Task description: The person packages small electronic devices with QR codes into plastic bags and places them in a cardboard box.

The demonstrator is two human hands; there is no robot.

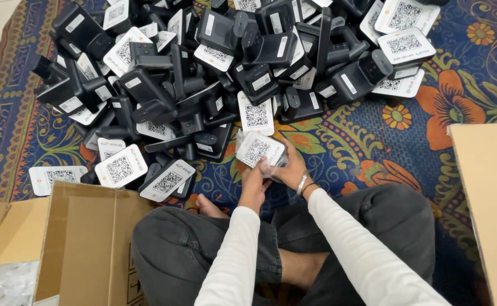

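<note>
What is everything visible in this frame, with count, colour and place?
stand devices: large pile, too many to count, black bodies with white code-printed faces, upper half on the rug
wrapped device: one, white-faced in clear plastic, held at centre
rug: one, blue with orange flowers, beneath everything
open cardboard box: one, brown, lower left
cardboard panel: one, brown, right edge
legs in dark trousers: crossed, bottom centre
left hand: one, white sleeve, fingers on the wrap
right hand: one, wristbands, gripping the wrapped device
</note>
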